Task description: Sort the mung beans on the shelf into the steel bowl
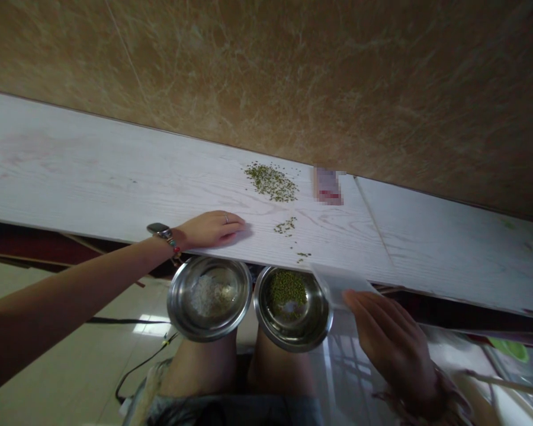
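My left hand (214, 228) rests on the white wood-grain table, fingers loosely bent and nothing visible in them. To its right lies a larger patch of green mung beans (272, 182), with a small cluster of beans (286, 225) nearer the edge. My right hand (388, 331), blurred, is closed on a translucent plastic sheet (337, 284) beside the right bowl; its exact shape is unclear. Two steel bowls sit over my knees, below the table edge. The right bowl (322, 325) holds green mung beans (288, 290); the left bowl (177, 319) contains pale, whitish grains (211, 296).
The white table (93, 160) runs along a brown marbled wall (249, 77). A pixelated flat object (327, 185) lies near the wall. A seam crosses the table on the right. A black cable (127, 376) lies on the floor at left, and a green item (510, 349) shows at lower right.
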Demonstrator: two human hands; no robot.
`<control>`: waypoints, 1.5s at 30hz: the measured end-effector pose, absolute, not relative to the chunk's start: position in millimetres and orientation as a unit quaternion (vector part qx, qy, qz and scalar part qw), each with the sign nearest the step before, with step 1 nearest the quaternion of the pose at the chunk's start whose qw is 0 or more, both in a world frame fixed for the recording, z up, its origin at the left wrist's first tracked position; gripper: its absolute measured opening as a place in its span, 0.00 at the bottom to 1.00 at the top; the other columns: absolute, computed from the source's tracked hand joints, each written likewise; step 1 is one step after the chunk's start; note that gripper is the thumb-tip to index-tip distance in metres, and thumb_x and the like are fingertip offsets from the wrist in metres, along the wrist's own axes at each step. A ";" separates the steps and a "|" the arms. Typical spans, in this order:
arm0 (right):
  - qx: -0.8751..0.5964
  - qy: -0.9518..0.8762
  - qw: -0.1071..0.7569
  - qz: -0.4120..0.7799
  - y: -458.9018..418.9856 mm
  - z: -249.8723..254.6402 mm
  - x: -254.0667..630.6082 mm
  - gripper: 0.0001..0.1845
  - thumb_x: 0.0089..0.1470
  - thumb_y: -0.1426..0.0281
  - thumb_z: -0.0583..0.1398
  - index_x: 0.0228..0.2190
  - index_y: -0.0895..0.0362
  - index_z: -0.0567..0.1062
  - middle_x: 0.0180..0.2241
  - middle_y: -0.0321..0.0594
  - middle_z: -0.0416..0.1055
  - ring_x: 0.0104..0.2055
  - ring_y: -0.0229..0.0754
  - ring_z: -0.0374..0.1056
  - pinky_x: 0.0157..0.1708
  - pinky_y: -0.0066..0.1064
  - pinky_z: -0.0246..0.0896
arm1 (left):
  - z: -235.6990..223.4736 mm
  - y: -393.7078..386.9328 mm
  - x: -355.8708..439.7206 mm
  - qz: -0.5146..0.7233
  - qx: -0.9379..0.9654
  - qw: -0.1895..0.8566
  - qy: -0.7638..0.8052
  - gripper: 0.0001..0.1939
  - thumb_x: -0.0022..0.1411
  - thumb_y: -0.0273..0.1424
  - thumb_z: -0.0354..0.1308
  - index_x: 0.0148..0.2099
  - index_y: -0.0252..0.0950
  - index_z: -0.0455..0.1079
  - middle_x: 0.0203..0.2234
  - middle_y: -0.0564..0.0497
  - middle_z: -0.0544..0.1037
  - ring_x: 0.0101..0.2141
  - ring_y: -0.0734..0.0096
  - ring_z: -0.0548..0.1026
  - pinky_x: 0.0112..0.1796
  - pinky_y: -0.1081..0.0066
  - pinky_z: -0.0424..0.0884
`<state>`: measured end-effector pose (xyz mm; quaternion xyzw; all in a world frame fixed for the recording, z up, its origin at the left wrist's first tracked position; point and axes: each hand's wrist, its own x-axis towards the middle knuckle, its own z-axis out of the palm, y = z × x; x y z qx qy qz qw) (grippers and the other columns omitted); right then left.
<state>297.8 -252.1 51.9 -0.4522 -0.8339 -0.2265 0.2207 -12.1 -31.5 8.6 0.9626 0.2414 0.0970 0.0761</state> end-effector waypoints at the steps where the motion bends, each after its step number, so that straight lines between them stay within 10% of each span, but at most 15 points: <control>1: -0.451 -0.837 0.220 -0.219 -255.0 52.9 293.9 0.21 0.51 0.85 0.53 0.44 0.60 0.73 0.33 0.42 0.76 0.38 0.40 0.71 0.38 0.33 0.67 | 10.0 -31.5 -11.8 0.087 0.965 0.093 0.229 0.16 0.63 0.33 0.45 0.48 0.38 0.69 0.48 0.46 0.73 0.49 0.65 0.69 0.49 0.65 0.64; 45: -0.456 -0.824 0.230 -0.246 -223.1 58.4 304.8 0.26 0.51 0.85 0.51 0.51 0.59 0.68 0.34 0.42 0.76 0.38 0.40 0.70 0.39 0.33 0.67 | 7.3 -29.6 -12.6 0.081 0.979 0.048 0.183 0.18 0.65 0.34 0.44 0.53 0.38 0.68 0.52 0.48 0.71 0.50 0.68 0.70 0.51 0.67 0.64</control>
